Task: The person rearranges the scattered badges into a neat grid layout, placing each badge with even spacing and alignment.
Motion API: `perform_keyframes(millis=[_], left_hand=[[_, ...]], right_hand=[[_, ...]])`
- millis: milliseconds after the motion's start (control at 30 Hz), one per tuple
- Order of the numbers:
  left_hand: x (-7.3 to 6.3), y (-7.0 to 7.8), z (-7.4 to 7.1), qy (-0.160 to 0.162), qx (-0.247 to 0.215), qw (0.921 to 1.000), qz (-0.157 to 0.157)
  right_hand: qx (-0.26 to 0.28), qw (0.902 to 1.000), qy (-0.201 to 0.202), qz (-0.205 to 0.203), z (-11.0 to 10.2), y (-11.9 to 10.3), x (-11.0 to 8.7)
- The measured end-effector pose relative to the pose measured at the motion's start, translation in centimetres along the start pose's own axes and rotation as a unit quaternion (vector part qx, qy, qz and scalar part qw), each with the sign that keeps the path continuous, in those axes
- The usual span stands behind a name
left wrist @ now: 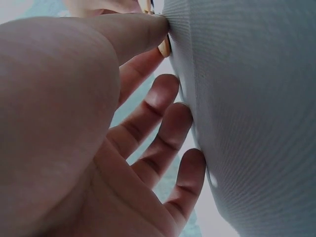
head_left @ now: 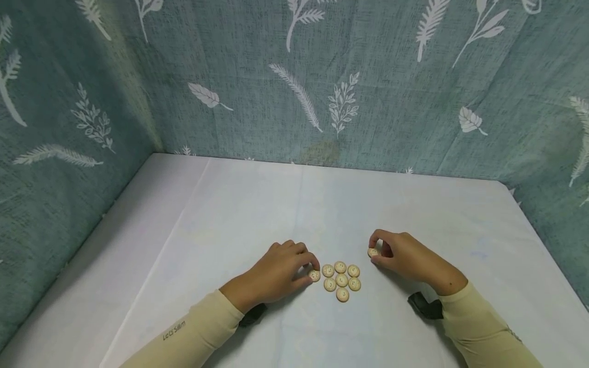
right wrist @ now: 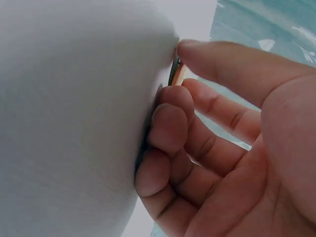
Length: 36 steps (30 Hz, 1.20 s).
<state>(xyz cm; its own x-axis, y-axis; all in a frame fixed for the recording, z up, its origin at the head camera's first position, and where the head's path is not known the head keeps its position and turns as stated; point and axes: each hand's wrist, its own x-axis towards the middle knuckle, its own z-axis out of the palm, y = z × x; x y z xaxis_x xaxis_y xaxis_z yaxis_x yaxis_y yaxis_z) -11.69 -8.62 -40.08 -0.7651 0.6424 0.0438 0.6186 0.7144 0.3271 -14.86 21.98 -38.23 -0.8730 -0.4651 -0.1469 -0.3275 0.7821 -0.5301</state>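
In the head view, my left hand (head_left: 287, 271) pinches a small round wooden disc (head_left: 314, 276) between thumb and index finger at the table surface. That disc's edge (left wrist: 164, 48) shows past the thumb in the left wrist view, with the other fingers spread loosely. My right hand (head_left: 407, 258) pinches another such disc (head_left: 373, 252) on the right. Its rim (right wrist: 179, 74) appears between thumb and index finger in the right wrist view, the remaining fingers curled. Between the hands lies a tight cluster of several matching discs (head_left: 341, 279), pale with dark marks on top; one sits nearest me.
A white cloth (head_left: 244, 204) covers the table, creased along its left side. Green fabric with white leaf prints (head_left: 257, 117) hangs behind the table and along both sides. Black straps (head_left: 425, 305) show under the wrists, beside beige sleeves (head_left: 478, 327).
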Motion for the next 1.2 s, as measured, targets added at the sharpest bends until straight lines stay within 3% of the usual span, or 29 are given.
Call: perform_keyframes(millis=[1200], left_hand=[[0.12,-0.14,0.16,0.005,-0.005,1.0000,0.000]], right_hand=[[-0.003,0.9998,0.013,0.013,-0.08,0.24,0.75]])
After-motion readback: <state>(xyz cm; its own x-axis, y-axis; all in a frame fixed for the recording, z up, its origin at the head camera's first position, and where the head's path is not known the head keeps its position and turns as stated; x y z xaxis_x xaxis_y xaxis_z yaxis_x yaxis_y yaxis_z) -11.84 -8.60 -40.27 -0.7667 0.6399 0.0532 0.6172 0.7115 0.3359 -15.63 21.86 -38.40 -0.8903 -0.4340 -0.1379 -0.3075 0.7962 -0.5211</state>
